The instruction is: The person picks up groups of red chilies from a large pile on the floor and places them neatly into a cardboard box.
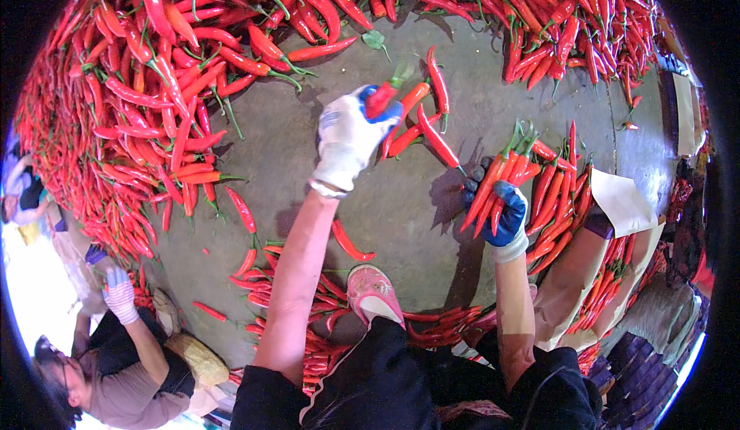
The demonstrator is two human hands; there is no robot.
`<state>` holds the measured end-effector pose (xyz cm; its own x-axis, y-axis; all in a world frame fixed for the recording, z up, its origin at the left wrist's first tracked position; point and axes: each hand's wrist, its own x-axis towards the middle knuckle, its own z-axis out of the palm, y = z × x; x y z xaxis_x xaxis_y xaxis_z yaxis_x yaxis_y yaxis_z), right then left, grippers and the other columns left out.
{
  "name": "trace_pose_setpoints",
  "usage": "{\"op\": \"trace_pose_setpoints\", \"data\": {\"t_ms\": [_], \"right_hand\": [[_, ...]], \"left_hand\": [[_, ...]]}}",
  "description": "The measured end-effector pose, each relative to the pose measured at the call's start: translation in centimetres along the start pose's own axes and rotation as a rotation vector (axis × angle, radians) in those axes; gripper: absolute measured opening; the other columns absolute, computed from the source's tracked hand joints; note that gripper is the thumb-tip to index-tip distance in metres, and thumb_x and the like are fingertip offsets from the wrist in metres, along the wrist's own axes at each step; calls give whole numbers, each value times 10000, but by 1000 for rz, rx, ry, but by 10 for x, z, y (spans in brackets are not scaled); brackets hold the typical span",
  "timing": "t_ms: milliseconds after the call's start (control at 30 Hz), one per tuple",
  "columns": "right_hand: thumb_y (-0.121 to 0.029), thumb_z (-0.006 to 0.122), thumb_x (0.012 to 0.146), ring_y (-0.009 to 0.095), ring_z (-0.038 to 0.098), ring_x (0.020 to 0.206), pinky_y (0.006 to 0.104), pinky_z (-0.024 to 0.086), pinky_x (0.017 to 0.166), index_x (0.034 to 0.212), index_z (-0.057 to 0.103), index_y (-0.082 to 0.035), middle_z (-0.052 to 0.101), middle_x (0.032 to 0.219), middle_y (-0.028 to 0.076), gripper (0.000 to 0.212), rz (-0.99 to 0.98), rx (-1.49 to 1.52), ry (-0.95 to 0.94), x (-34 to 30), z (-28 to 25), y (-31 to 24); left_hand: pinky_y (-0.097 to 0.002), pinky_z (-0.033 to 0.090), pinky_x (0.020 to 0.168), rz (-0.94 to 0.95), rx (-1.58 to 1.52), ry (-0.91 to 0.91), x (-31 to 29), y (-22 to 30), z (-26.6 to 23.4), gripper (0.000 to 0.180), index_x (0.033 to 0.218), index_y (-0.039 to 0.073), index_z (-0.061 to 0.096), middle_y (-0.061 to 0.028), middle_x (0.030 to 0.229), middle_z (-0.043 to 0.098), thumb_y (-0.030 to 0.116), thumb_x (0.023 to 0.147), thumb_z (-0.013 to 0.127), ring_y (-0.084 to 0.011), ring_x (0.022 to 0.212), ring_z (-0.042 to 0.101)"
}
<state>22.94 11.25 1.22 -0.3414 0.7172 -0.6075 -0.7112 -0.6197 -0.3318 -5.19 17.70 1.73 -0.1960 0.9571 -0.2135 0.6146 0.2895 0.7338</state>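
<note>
My left hand (348, 131), in a white glove with blue fingertips, is closed around a red chili pepper (378, 103) whose blurred green stem points up and away. Just right of it, a few loose chili peppers (438, 83) lie on the grey floor. My right hand (510, 218), gloved in blue and white, grips a bunch of red chili peppers (493, 182), stems pointing away from me. Beside that hand, more chili peppers (549, 199) lie in a row next to a brown carton.
Large chili heaps spread at the left (139, 91) and far right (555, 14). The open brown carton (551, 307) at my right holds chilies. Smaller piles (308, 337) lie around my pink shoe (371, 287). A person (123, 361) with a striped glove works at lower left.
</note>
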Motion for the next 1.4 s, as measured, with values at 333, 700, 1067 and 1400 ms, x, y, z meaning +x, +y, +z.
{"op": "trace_pose_setpoints", "data": {"t_ms": [333, 700, 1067, 1400], "right_hand": [[-99, 559, 854, 348, 649, 932, 480, 541, 847, 1116, 569, 41, 646, 1022, 188, 297, -158, -132, 28, -4, -4, -11], [-151, 568, 881, 236, 597, 912, 367, 525, 801, 1310, 449, -34, 584, 1063, 109, 460, -264, 72, -94, -8, 15, -30], [-159, 580, 880, 231, 586, 923, 364, 496, 817, 1302, 471, -26, 596, 1058, 94, 457, -236, -157, 126, -15, 7, -52], [-223, 719, 720, 244, 644, 756, 352, 496, 721, 1034, 635, -23, 670, 822, 93, 381, -440, -1594, 226, 96, 75, -67]], "left_hand": [[-431, 515, 699, 62, 360, -28, -8, -5, -13, 381, 969, 127, 672, -147, 882, 669, 357, 679, 764, -358, 796, 643], [-351, 523, 657, 176, -242, 17, -56, 21, -2, 387, 1005, 71, 633, -79, 820, 663, 165, 668, 800, -217, 689, 641], [-369, 480, 683, 703, 897, -229, -35, 43, 47, 114, 925, 132, 607, -62, 919, 564, 177, 825, 573, -243, 875, 598], [-413, 508, 821, 670, -113, -107, -74, -8, -13, 394, 1013, 115, 658, -65, 1051, 664, 164, 636, 761, -259, 953, 634]]}}
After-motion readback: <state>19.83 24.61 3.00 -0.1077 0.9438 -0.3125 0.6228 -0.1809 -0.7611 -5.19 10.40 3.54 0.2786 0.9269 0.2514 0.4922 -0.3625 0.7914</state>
